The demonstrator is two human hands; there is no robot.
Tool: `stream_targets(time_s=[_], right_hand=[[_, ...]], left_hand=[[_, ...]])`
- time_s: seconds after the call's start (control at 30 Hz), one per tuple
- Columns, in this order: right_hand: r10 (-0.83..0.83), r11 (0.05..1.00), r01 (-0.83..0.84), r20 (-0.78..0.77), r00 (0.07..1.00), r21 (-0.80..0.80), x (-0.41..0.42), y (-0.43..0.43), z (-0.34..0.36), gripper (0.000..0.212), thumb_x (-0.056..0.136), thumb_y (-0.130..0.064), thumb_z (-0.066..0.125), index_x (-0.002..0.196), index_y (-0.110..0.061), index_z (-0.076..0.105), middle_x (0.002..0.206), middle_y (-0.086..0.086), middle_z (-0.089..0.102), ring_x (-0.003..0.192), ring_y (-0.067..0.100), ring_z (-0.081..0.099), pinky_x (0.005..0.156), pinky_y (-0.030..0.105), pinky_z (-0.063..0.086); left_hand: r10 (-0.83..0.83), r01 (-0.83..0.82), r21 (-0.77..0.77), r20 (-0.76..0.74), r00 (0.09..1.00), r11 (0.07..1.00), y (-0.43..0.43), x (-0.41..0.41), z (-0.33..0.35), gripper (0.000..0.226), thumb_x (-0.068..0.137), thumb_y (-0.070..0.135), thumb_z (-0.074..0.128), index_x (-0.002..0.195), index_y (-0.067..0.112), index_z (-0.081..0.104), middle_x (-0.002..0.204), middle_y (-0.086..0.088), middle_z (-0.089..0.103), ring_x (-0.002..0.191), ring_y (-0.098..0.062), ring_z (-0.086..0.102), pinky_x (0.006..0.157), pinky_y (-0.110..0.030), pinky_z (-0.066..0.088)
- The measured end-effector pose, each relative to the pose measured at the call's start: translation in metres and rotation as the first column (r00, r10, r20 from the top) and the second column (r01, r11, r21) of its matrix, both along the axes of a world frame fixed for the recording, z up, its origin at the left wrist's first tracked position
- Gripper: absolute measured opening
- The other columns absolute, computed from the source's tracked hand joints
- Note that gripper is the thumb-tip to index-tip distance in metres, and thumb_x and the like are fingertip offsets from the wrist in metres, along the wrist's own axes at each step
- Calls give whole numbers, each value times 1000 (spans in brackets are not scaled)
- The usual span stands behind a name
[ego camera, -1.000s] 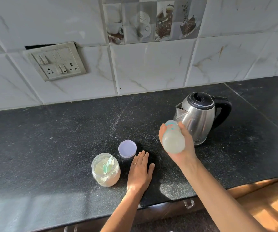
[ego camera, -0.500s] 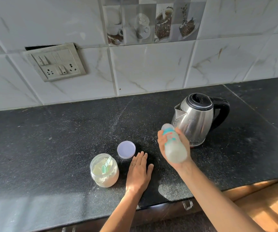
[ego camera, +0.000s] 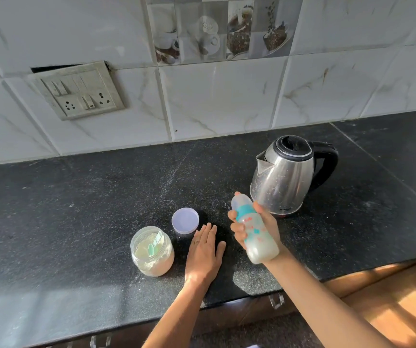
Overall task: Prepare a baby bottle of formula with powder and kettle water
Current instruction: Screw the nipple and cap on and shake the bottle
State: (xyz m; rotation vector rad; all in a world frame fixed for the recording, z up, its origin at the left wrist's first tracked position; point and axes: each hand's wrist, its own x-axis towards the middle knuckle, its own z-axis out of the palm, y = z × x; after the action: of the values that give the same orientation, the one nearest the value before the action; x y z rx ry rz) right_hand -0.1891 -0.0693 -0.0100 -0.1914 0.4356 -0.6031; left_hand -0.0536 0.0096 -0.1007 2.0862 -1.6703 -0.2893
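Black speckled stone countertop point(ego camera: 81, 222), dusted with pale specks, seamed toward its right end. Directly behind countertop, white marble-look wall tiles point(ego camera: 222, 101) with grey veining. Above countertop's left half, a switch and socket plate point(ego camera: 77, 90), tilted, dark gap showing along its top edge. Above countertop's middle, high on the wall, a decorative tile point(ego camera: 223, 28) printed with cups and coffee beans. Below countertop's front edge, cabinet handles point(ego camera: 277, 301), and off to the right, sunlit wooden floor point(ego camera: 402, 305).

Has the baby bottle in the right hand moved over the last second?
Yes. The baby bottle was foreshortened, its base towards the camera and overlapping the kettle; now it shows its length, cap up-left, just below-left of the kettle.
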Motion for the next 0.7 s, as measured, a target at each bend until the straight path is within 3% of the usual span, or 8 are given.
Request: stream_targets(time_s=[0.1, 0.17, 0.27, 0.43, 0.53, 0.6, 0.67, 0.7], right_hand=[[-39, 993, 27, 100, 994, 113, -2, -1, -11, 79, 55, -18, 90, 119, 1, 47, 96, 17, 59, 68, 26, 65, 57, 35, 57], [58, 991, -77, 160, 985, 114, -4, 0, -10, 57, 74, -20, 78, 115, 5, 48, 99, 19, 57, 71, 27, 62, 60, 35, 56], [82, 996, -83, -26, 996, -38, 1, 1, -3, 45, 80, -25, 70, 113, 1, 54, 97, 17, 57, 68, 25, 60, 58, 32, 54], [-181, 955, 219, -193, 964, 198, 10, -2, -7, 23, 85, -27, 60, 92, -5, 56, 80, 13, 61, 71, 26, 61, 63, 36, 55], [16, 987, -4, -72, 997, 162, 4, 7, -1, 48, 70, -18, 78, 108, 3, 56, 96, 16, 58, 67, 25, 61, 60, 31, 55], [-16, 999, 19, -59, 998, 49, 6, 7, 5, 64, 57, -18, 87, 110, 0, 55, 98, 15, 59, 67, 24, 61, 59, 31, 56], [-125, 981, 117, 43, 991, 157, 6, 3, 3, 76, 42, -9, 93, 109, -1, 56, 95, 17, 62, 72, 28, 65, 62, 37, 58], [-179, 958, 133, 166, 970, 254, 6, 1, 1, 74, 46, -5, 92, 111, -1, 56, 96, 19, 62, 76, 31, 66, 64, 41, 58]], left_hand=[[6, -6, 4, 10, 1000, 1000, 1, 0, 0, 70, 92, 54, 14, 147, 15, 32, 155, 0, 28, 145, -10, 14, 113, -18, -7], [6, -6, 8, 3, 1000, 1000, 1, -1, 0, 67, 93, 53, 17, 147, 15, 33, 155, 0, 28, 144, -11, 14, 113, -19, -5], [3, -3, 4, -8, 1000, 1000, 1, -1, 1, 69, 93, 54, 17, 147, 15, 33, 155, 0, 28, 144, -11, 14, 114, -19, -4], [4, -4, 3, -8, 1000, 1000, 1, -1, 0, 56, 100, 44, 33, 147, 16, 31, 155, 0, 27, 145, -10, 13, 114, -19, -5], [0, 0, 0, -2, 1000, 1000, 1, 0, -2, 58, 98, 48, 30, 147, 16, 32, 155, 0, 29, 144, -10, 14, 114, -19, -4], [-1, 1, -6, 8, 1000, 1000, 0, 0, -1, 62, 96, 51, 24, 146, 15, 33, 154, -1, 29, 144, -11, 15, 114, -19, -3], [-1, 1, -2, 7, 1000, 1000, 0, 0, -2, 59, 98, 48, 28, 147, 15, 32, 155, 0, 27, 145, -11, 14, 114, -19, -5], [-2, 2, 0, 4, 1000, 1000, 1, 0, -2, 58, 99, 47, 28, 147, 16, 31, 155, 0, 26, 145, -11, 13, 114, -19, -5]])
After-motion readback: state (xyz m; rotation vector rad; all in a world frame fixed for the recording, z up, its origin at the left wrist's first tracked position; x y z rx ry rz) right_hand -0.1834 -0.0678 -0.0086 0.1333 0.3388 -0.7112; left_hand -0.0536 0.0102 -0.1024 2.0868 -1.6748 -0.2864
